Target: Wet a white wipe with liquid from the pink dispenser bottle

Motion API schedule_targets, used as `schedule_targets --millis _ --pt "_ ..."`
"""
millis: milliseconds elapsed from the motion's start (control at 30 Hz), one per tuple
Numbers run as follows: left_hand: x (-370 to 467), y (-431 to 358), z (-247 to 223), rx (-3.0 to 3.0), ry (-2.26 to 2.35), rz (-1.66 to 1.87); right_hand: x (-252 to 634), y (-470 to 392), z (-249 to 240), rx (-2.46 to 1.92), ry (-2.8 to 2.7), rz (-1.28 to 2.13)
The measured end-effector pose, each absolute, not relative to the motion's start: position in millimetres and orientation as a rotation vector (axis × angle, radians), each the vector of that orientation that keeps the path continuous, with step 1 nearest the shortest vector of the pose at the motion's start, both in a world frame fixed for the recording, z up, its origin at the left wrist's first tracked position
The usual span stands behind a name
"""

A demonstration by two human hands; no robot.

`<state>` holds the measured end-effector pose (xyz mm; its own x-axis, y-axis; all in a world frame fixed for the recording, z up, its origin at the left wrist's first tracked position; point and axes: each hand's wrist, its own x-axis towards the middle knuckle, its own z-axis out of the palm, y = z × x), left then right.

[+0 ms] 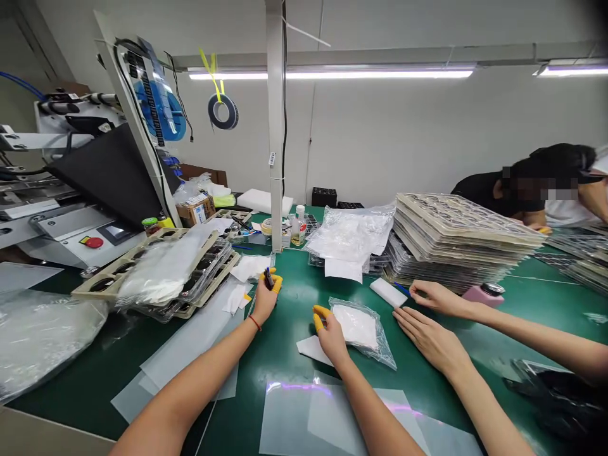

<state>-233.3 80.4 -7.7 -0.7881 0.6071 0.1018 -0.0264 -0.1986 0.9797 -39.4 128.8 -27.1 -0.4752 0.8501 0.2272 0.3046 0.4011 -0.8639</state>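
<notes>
While the left hand (266, 301) grips a dark, thin, pen-like tool (268, 278) in curled fingers, the right hand (331, 339) is low over the shiny green table (295, 297). Two right fingertips in yellow, stretchy-looking covers (318, 321) stand apart with nothing seen between them; I can't tell if the fingers underneath grip anything.

At eight o'clock from that hand, a flat white sheet (311, 348) peeks out. At three o'clock, just beside it, is a clear plastic bag (387, 354) with a white, soft-looking pad (356, 326) inside. If the wrist bumps the slick bag, it could slide. If the tool's tip is bare, it could mark the white things.

Farther off at three o'clock is another person's hand (430, 342), so arms could knock. At two o'clock, a tall stack of pale, flat trays (441, 247) could tip if bumped. At eleven o'clock, a white post (275, 114) has a small striped label (272, 159). At ten, a brown cardboard box (199, 210) has print. Both are too small to read.
</notes>
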Motion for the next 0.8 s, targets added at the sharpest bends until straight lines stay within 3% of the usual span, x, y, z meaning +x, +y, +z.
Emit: schedule_targets --millis 167,400,500,800 --pt "-247 103 -9 0.674 1.659 2.073 -33 139 -52 -0.991 -2.027 1.073" --pt "-380 208 101 0.39 1.706 2.503 -39 144 -58 -0.987 -2.094 1.089" --pt "-408 245 122 0.418 1.722 2.549 -41 146 -54 -1.014 -2.143 1.085" --pt "-348 311 52 1.08 1.817 2.319 -42 143 -32 -1.03 -2.278 1.096"
